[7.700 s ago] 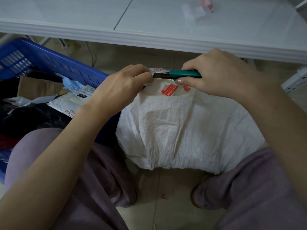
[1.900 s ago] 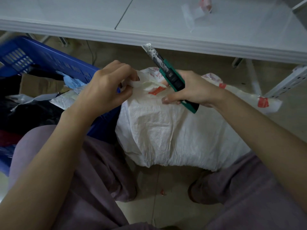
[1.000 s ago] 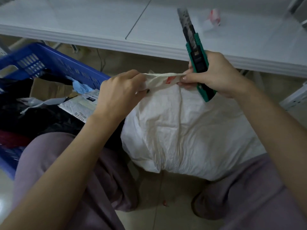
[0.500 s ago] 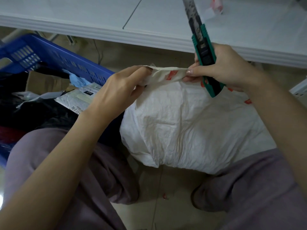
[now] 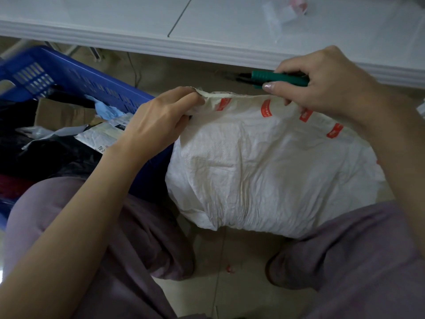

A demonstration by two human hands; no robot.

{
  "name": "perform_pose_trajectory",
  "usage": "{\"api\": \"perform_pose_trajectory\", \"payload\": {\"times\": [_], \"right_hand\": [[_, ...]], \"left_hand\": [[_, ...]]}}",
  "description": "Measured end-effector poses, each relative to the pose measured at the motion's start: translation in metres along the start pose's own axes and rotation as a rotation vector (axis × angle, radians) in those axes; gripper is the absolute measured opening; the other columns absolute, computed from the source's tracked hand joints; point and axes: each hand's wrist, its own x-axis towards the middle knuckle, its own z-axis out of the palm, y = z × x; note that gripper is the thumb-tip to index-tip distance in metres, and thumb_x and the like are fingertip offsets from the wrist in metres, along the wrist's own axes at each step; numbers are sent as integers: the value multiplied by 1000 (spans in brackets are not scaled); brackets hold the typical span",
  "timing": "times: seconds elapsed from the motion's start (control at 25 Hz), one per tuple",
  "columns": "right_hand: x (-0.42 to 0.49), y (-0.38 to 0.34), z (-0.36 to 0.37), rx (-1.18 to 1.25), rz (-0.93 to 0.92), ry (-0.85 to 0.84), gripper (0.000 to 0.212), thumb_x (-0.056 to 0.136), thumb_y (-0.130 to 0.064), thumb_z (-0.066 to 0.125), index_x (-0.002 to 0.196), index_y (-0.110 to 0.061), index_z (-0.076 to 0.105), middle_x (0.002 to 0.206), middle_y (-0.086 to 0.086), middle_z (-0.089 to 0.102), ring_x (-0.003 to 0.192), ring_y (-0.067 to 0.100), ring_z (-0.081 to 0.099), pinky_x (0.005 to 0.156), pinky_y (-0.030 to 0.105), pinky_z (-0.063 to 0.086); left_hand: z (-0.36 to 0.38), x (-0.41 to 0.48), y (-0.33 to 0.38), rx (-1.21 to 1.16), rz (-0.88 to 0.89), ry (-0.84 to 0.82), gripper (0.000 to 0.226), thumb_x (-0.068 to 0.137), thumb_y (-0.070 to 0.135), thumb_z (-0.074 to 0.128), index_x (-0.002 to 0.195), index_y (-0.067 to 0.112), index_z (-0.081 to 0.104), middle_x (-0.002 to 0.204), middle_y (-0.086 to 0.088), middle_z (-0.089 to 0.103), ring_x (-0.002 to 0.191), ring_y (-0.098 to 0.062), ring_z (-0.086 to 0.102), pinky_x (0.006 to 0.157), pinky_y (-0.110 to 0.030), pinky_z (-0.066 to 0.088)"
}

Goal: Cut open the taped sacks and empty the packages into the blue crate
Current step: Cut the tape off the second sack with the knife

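view from a head-worn camera looking down at a person crouched on a pale tiled floor point(image 5: 230, 288), knees in mauve trousers point(image 5: 358, 261) at the lower left and lower right of the frame. between the knees, in the centre and right of the frame, a bulging white woven sack point(image 5: 271, 171) sits on the floor. a strip of tape with orange-red printed marks point(image 5: 266, 108) runs along its top edge.

the left hand point(image 5: 158, 120), left of centre, has its fingers curled and pinches the left end of the sack's crumpled top edge. the right hand point(image 5: 326, 81), in the upper right, has its fingers wrapped around a green utility knife point(image 5: 282, 78), with the thumb pressed along the handle. the knife lies level, and its dark blade end points toward the left of the frame, just above the sack's top edge. it is blurred, so contact with the sack cannot be told. the lower fingers of this hand rest against the top edge of the sack.

the blue crate point(image 5: 92, 81) stands at the left of the frame, touching the sack's left side. inside it lie a white labelled package point(image 5: 101, 137), black bags point(image 5: 46, 157), a piece of brown cardboard point(image 5: 59, 113) and a light blue wrapper point(image 5: 108, 111).

a white table point(image 5: 230, 31) spans the top of the frame, with a scrap of clear tape point(image 5: 282, 12) on it at the upper right.
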Motion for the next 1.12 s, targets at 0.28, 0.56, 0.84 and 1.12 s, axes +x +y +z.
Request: {"api": "perform_pose_trajectory", "payload": {"times": [0.28,0.56,0.84,1.12], "right_hand": [[0,-5,2,-198,-58,-32,29,89,-41,58,101,-20,73,59,-7,53,53,9,42,51,25,28],[4,-12,5,-234,-62,-74,30,88,-43,55,99,-22,73,54,-12,46,53,7,41,50,23,30],[11,-25,14,-351,-68,-129,27,91,-41,52,97,-24,72,56,-10,47,56,11,45,51,26,31],[10,-27,16,-297,45,-216,23,90,-37,56,98,-22,72,61,-5,52,53,15,50,49,30,39]], "left_hand": [[0,1,3,65,30,-20,32,84,0,54,109,17,47,120,-10,59,96,-33,60,50,-34,45],[-1,0,5,90,62,-27,29,86,0,52,107,18,44,119,-13,59,91,-34,60,48,-31,40],[4,-1,4,127,77,-48,30,87,-2,54,106,19,45,116,-8,60,86,-30,54,44,-37,46],[9,-5,-9,-12,50,-15,26,85,-4,49,96,18,49,98,-3,67,85,-30,51,54,-46,50]]}}
